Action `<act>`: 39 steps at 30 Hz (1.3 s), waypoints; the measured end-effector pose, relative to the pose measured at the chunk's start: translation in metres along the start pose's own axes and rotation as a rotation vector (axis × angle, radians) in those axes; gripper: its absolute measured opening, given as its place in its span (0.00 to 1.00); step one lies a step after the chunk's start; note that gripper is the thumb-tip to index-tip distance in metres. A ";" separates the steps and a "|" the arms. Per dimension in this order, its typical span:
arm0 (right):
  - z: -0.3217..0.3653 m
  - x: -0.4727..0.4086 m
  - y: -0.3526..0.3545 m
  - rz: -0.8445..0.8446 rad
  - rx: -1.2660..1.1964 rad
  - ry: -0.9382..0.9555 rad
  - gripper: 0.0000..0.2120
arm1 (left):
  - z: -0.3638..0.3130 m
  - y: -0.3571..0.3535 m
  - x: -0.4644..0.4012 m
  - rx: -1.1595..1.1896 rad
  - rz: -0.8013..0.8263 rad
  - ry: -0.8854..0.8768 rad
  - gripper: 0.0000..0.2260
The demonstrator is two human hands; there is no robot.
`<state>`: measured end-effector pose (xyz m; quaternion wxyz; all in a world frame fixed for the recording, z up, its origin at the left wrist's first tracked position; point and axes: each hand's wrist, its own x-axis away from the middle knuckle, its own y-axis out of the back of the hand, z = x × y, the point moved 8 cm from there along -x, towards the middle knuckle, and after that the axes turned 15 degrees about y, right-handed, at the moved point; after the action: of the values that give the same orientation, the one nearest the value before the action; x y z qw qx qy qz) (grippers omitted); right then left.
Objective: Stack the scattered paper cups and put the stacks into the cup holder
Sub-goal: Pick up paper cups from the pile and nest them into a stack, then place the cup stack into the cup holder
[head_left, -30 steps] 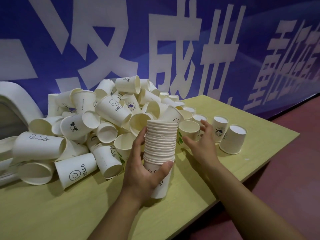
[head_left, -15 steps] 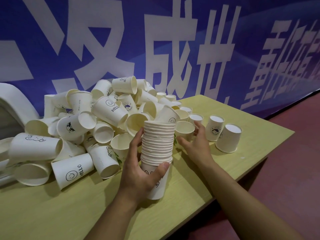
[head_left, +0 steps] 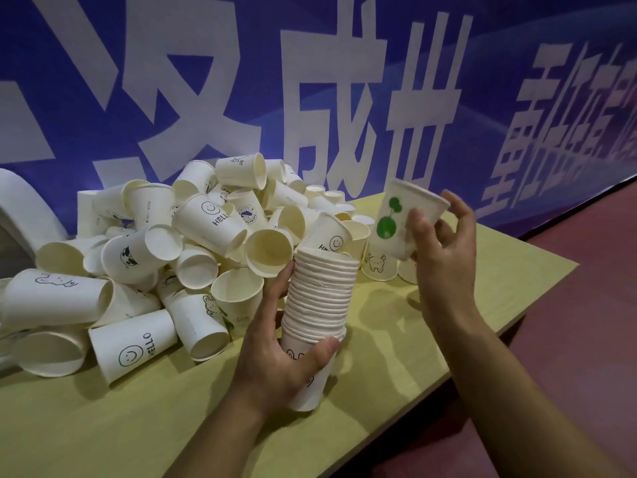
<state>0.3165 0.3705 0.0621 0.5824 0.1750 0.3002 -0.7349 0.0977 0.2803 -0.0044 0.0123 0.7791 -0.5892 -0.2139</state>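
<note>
Paper stack [head_left: 319,305] in left hand [head_left: 275,360], cup [head_left: 403,220] in right hand [head_left: 444,246].

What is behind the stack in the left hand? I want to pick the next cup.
Behind the stack lies a tipped HELLO cup; its lower part is covered by the stack.

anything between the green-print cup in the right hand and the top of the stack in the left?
Head view: no. The green-printed paper cup hangs apart from the tall stack of white paper cups; only background table cups show in that gap.
</note>
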 end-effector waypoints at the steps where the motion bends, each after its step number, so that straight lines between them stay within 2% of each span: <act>1: 0.010 -0.002 -0.006 0.006 -0.038 0.014 0.27 | -0.001 0.000 0.000 -0.003 0.004 -0.002 0.41; 7: 0.028 0.013 -0.044 0.220 -0.032 0.031 0.32 | 0.000 -0.004 0.003 0.015 0.039 0.026 0.44; 14: 0.010 0.047 -0.067 0.500 0.117 -0.010 0.18 | -0.010 0.003 0.004 0.075 -0.025 0.017 0.41; 18: 0.009 0.058 -0.071 0.552 0.140 -0.003 0.16 | -0.008 0.012 0.006 0.041 -0.064 0.037 0.48; 22: 0.024 0.058 -0.087 0.657 0.069 -0.009 0.15 | -0.015 0.021 0.002 0.052 -0.016 0.095 0.54; 26: 0.031 0.066 -0.118 0.766 0.026 -0.004 0.22 | -0.019 0.042 0.005 0.035 0.053 0.173 0.62; 30: 0.031 0.093 -0.166 0.908 -0.046 -0.013 0.24 | -0.011 0.101 0.029 -0.003 -0.044 0.267 0.61; 33: 0.043 0.124 -0.217 1.018 -0.137 0.040 0.24 | -0.005 0.153 0.061 0.038 -0.137 0.333 0.56; 35: 0.052 0.149 -0.251 1.083 -0.232 0.030 0.24 | -0.006 0.188 0.084 0.011 -0.224 0.380 0.52; 39: 0.070 0.201 -0.314 1.185 -0.406 -0.021 0.27 | -0.011 0.258 0.128 -0.130 -0.449 0.441 0.51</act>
<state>-0.0316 0.2187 0.0680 0.9155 0.1905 0.2801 -0.2172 -0.1061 0.0812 0.0351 0.1419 0.9148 -0.3709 -0.0742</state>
